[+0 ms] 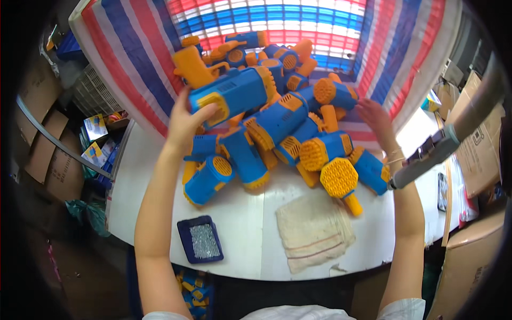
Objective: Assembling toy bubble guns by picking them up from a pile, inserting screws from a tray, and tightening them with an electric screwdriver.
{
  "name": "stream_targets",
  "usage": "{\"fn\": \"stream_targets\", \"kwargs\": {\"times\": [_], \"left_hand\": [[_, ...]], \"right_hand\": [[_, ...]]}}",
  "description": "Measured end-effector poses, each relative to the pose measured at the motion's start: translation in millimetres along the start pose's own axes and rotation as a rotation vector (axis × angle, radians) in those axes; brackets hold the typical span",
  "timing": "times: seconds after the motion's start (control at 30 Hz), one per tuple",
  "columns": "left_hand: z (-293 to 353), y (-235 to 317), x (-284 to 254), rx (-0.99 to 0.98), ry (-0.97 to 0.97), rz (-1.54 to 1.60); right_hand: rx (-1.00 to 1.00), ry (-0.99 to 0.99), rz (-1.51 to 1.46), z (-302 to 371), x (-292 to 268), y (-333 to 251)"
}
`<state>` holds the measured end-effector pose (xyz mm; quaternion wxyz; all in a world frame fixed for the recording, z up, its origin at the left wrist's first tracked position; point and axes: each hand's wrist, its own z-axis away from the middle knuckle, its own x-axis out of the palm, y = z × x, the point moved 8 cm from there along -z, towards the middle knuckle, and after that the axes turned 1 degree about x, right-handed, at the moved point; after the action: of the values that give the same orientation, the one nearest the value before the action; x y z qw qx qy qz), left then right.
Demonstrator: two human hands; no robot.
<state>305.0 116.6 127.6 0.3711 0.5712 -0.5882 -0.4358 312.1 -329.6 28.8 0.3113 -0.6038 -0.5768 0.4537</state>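
Note:
My left hand [184,120] is closed around the rear end of a blue and orange toy bubble gun [234,93], lifted over the left of the pile, its orange handle pointing up. My right hand [376,117] is at the pile's right side, fingers stretched out and apart. Its fingertips are beside the end of another bubble gun [341,95]; whether they touch it I cannot tell. Many similar guns lie heaped on the white table [245,213]. One [339,177] turns its honeycomb orange nozzle toward me.
Striped sheeting [368,58] walls the pile's back and sides. A dark blue tray [184,234] of small silver screws and a folded beige cloth [314,232] lie nearer. A grey tube [432,157] slants over my right forearm. Cardboard boxes [472,256] stand at right; a bin below holds blue-orange pieces [194,293].

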Motion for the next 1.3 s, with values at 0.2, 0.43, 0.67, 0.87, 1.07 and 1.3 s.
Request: {"fn": "stream_targets", "kwargs": {"times": [0.2,0.43,0.67,0.87,1.07,1.3], "left_hand": [[141.0,14.0,53.7,-0.299,-0.629,-0.077],[175.0,-51.9,113.9,-0.363,-1.028,-0.366],[229.8,38.9,148.0,0.707,-0.672,-1.366],[293.0,6.2,128.5,0.417,-0.790,-0.788],[278.4,-46.6,-18.9,-0.216,-0.053,-0.960],[281.5,-70.5,-34.3,-0.283,-0.087,-0.972]], "right_hand": [[-0.066,-0.098,-0.763,82.5,24.1,-150.8],[-0.062,0.110,-0.098,114.9,80.4,-199.8],[-0.044,0.208,-0.161,148.3,103.1,-213.4],[0.190,0.063,-0.530,149.3,151.2,-192.5],[0.226,0.103,-0.537,173.3,187.6,-165.2],[0.159,0.109,-0.576,187.5,209.3,-174.0]]}}
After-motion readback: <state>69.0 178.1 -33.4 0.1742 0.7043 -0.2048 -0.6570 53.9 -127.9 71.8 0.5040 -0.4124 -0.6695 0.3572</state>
